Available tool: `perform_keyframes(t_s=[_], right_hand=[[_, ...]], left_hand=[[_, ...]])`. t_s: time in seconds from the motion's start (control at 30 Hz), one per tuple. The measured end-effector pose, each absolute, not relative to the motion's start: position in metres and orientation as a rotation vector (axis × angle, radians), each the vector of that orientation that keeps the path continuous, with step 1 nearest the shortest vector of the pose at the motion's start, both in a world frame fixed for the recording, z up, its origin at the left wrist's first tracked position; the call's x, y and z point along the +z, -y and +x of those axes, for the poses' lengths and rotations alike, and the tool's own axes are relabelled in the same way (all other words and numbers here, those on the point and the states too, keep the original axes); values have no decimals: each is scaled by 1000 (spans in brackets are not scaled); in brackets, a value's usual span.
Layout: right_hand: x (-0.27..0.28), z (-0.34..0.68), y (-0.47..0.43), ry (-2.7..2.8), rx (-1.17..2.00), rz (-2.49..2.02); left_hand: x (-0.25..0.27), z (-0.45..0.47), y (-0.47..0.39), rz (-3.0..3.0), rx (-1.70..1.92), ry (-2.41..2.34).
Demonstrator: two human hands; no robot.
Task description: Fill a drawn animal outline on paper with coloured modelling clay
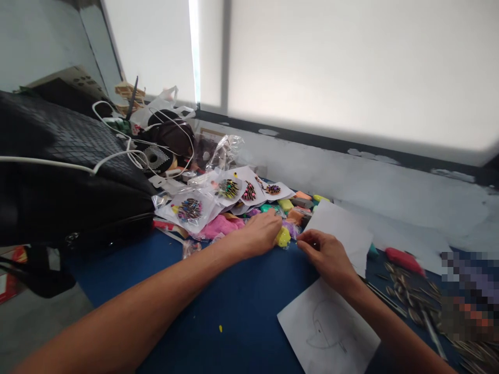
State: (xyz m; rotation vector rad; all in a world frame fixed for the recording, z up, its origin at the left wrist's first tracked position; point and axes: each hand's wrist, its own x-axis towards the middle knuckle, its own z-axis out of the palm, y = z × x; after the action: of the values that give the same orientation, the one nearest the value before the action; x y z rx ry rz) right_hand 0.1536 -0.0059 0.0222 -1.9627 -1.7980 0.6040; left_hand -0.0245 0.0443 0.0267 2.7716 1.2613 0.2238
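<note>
My left hand [265,231] reaches to the middle of the blue table, its fingers closed at the left edge of a shiny yellow packet of modelling clay [284,237]. Just right of that packet, my right hand [324,253] is curled with thumb and fingertips drawn together; whatever sits between them is too small to make out. Under the right forearm lies a white sheet [327,332] with a pencil drawing of a rounded shape. Behind the hands are pink clay [222,225], a purple packet [291,228] and other coloured packets.
Paper sheets bearing dark, colourfully dotted pieces [190,209] lie at the back left. A large black bag [78,171] and white cables stand at the left. To the right are a red packet [404,259] and a pile of thin brownish pieces [409,291]. A yellow crumb [220,328] lies in front.
</note>
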Motion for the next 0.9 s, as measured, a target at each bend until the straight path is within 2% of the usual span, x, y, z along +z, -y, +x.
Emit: perform_keyframes(t_s=[0.23, 0.9], right_hand=[[14, 150, -1, 1812, 573, -1925], [12, 149, 6, 1608, 884, -1725]], left_hand=[[25, -25, -43, 2799, 259, -1183], [19, -23, -43, 2771, 352, -1129]])
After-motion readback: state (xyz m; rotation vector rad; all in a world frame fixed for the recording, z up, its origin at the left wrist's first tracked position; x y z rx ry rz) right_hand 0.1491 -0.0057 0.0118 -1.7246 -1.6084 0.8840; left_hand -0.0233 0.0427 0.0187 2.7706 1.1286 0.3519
